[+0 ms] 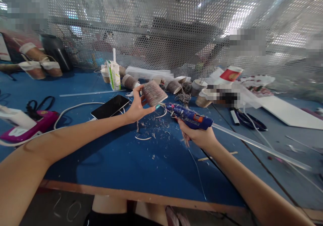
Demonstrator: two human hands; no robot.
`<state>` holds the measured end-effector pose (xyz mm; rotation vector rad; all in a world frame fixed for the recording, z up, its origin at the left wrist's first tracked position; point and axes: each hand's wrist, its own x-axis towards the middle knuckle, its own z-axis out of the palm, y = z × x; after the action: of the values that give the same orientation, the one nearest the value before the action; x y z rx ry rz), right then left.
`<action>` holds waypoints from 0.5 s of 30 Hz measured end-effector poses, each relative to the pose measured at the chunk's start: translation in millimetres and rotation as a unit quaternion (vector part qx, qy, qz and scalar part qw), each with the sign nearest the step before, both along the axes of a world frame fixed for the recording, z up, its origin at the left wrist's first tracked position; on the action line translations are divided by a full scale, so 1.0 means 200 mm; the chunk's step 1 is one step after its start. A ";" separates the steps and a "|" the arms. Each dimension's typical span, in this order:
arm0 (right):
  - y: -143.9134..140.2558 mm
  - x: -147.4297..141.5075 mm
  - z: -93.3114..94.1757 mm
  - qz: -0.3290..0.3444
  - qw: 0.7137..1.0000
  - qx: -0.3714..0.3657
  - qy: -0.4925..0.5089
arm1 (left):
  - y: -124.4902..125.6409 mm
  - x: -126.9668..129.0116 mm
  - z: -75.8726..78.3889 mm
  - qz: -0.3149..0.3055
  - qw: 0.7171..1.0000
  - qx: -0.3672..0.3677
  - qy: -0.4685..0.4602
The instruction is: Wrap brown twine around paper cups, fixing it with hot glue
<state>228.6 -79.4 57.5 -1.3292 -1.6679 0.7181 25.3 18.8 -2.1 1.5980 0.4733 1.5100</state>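
Observation:
My left hand (137,107) is closed around a twine-wrapped cup (153,94), holding it tilted above the table. In my right hand (195,133) is a blue hot glue gun (188,115) with an orange patch. Its nozzle points left and meets, or nearly meets, the cup's lower rim; I cannot tell if they touch. A long clear glue stick (262,147) sticks out of the gun's back end. Scraps of glue and fibre (153,136) lie on the blue table under the cup.
A black phone (110,106) lies left of the cup. Behind stand a drink carton (114,75) with a straw, more wrapped cups (174,87) and a red paper cup (230,74). A magenta power strip (32,126) sits at left, a white board (290,113) at right. Perforated metal mesh (141,27) rises behind.

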 end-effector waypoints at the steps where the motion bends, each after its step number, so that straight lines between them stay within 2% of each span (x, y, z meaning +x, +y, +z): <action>1: 0.00 0.00 0.00 -0.003 1.000 0.005 0.004 | 0.00 0.00 0.00 -0.003 1.000 0.001 -0.002; 7: 0.05 0.05 -0.03 -0.045 0.998 0.036 0.025 | -0.01 0.00 0.01 -0.005 1.000 -0.014 -0.012; 12: 0.03 0.06 0.01 -0.049 0.999 0.022 -0.009 | -0.02 0.00 0.02 -0.012 0.999 -0.030 -0.014; 15: 0.04 0.07 0.00 -0.049 0.998 0.027 -0.015 | -0.02 -0.01 0.02 -0.017 0.999 -0.047 -0.017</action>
<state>241.9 -71.6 57.2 -1.3781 -1.6233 0.5943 24.1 13.9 2.8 1.4990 0.4876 1.4656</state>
